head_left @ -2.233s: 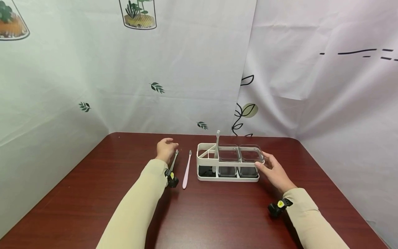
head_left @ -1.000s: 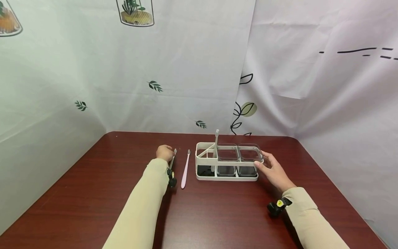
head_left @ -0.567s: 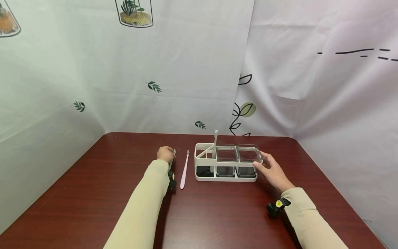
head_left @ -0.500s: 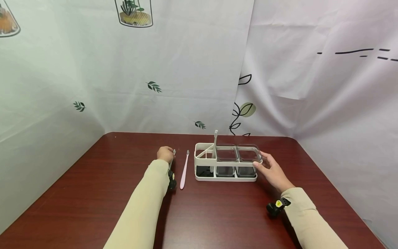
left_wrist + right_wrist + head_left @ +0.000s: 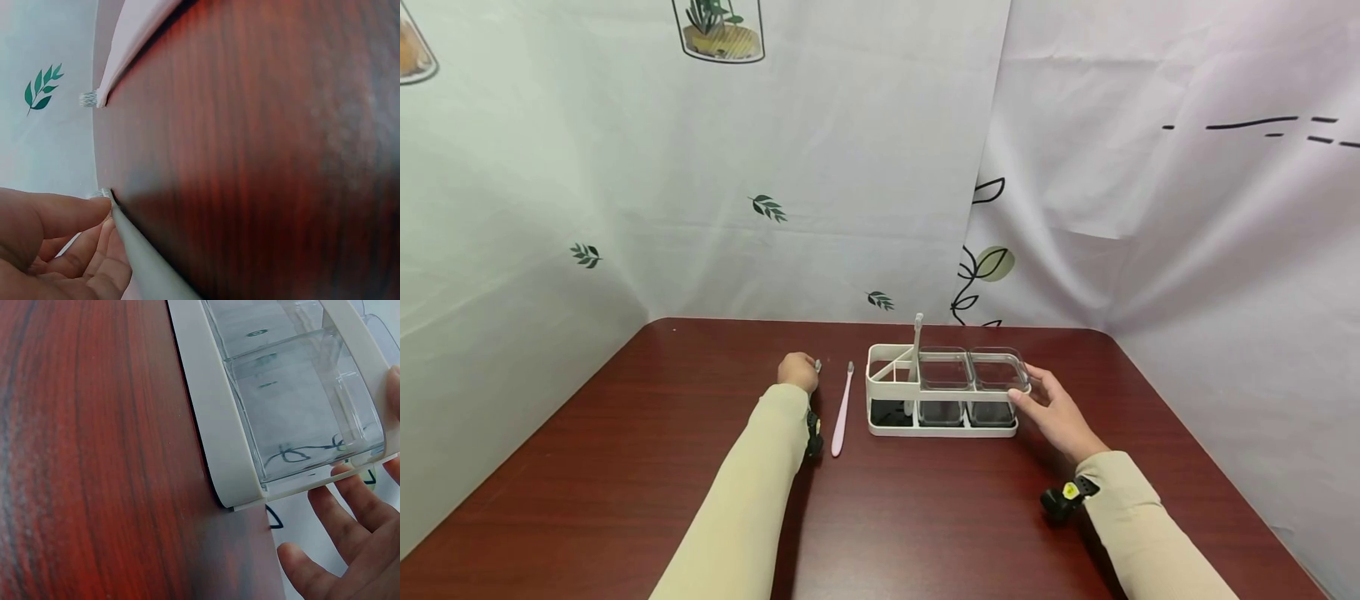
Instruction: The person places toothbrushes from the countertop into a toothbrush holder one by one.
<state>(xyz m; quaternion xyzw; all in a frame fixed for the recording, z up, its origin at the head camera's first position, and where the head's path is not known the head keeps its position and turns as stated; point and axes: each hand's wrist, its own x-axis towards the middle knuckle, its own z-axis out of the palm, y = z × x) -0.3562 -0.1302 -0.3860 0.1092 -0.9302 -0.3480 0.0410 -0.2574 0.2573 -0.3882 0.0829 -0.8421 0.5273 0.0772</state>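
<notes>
My left hand (image 5: 798, 372) pinches a pale grey-green toothbrush (image 5: 147, 262) near its bristle head, thumb on one side and fingers on the other. In the head view that hand and sleeve hide most of the brush. Just right of it a pink toothbrush (image 5: 841, 421) lies on the table, bristles toward the back. Further right is a white toothbrush holder (image 5: 891, 390) with two clear cups (image 5: 943, 371) in it. A pale toothbrush (image 5: 916, 354) stands upright in its left section. My right hand (image 5: 1060, 417) holds the holder's right end, thumb on the upper rim.
The dark red wooden table (image 5: 910, 517) ends at a back edge just behind the holder. White printed cloth (image 5: 865, 167) hangs behind and on both sides. Each wrist carries a small black camera (image 5: 1060, 502).
My left hand has come down from above the grey-green toothbrush and taken hold of it near the head. The right hand keeps its hold on the holder. The head view has shifted slightly.
</notes>
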